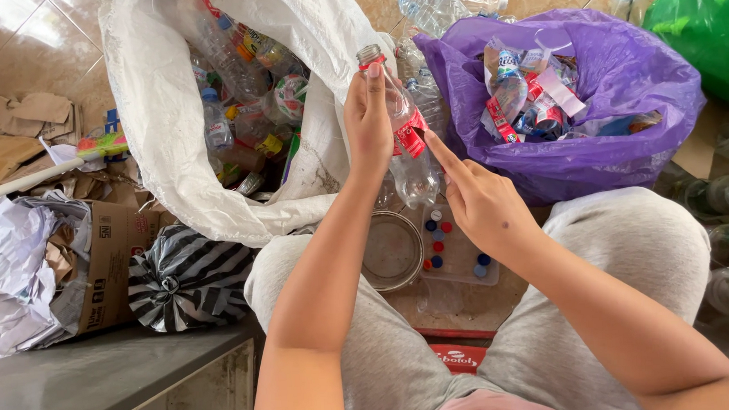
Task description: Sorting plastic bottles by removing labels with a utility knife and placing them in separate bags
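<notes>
Two bare hands meet over one clear plastic bottle with a red label (pixel 407 142) at the upper centre of the frame. Your left hand (pixel 367 119) is closed around the bottle's upper part, just below its open neck, holding it upright with a slight tilt. Your right hand (pixel 483 204) sits lower and to the right, its fingers (pixel 443 154) stretched out and pinching the torn edge of the red label, so it grips the label rather than the bottle body.

Behind the bottle, to the upper left, a large white woven sack (pixel 160 115) stands open and holds many more plastic bottles. To the upper right, a purple plastic bag (pixel 629 79) holds a heap of peeled labels. Below your hands, between your grey-trousered knees, a round clear plastic lid (pixel 393 249) lies on the floor, and just beside it a shallow clear tray (pixel 465 258) holds red, blue and white bottle caps. At the lower left a black-and-white striped bag (pixel 187 278) rests next to a flattened brown cardboard box (pixel 109 265) and crumpled paper.
</notes>
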